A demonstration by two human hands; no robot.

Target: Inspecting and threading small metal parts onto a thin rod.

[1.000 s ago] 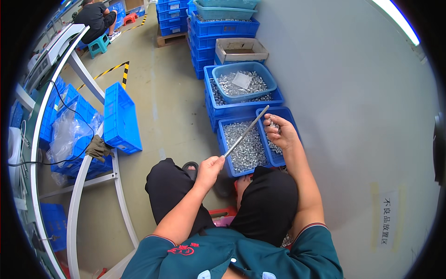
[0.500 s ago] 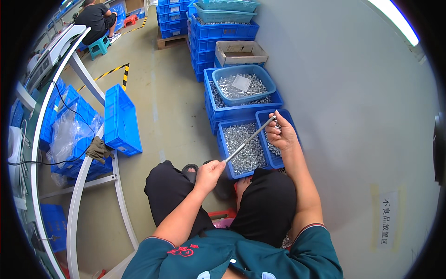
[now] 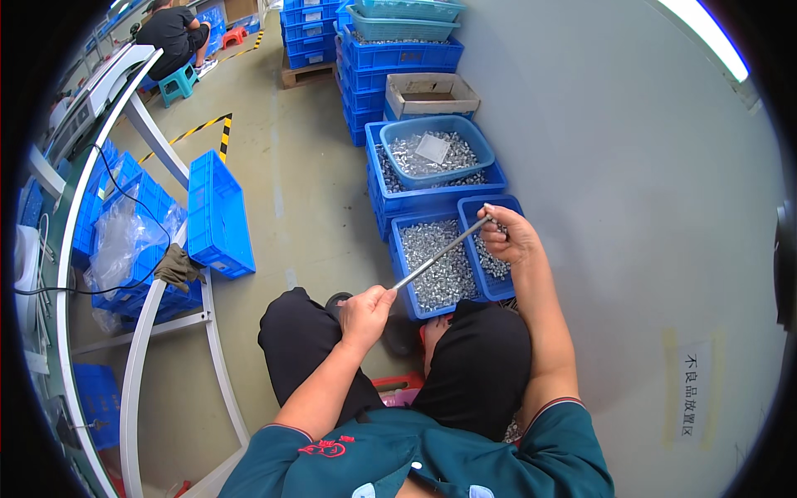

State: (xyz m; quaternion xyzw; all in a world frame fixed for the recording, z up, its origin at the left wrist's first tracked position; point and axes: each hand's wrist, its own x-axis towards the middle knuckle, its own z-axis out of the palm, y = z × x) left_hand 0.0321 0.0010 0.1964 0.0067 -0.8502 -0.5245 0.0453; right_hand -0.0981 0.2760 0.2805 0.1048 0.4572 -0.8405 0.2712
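My left hand [image 3: 367,317] is closed round the near end of a thin grey metal rod [image 3: 440,254], above my left knee. The rod slants up and away to the right, over a blue bin [image 3: 401,271] filled with small shiny metal parts. At its far end my right hand [image 3: 515,236] is closed, fingers curled, thumb and forefinger at the rod's tip. A few small metal parts show among those fingers; their exact kind is too small to tell. Below the right hand stands a narrower blue bin [image 3: 501,290] with more such parts.
Beyond the bins, a light-blue basket [image 3: 490,158] of metal parts sits on a larger blue crate [image 3: 374,178]. An open carton [image 3: 432,108] and stacked crates [image 3: 361,79] stand behind. Left are a white-framed bench [image 3: 137,382] and an empty blue crate [image 3: 217,220]. A wall [image 3: 631,232] borders the right.
Both hands have shifted slightly left with the rod between them. The right hand has turned a little, and its fingertips sit slightly lower.
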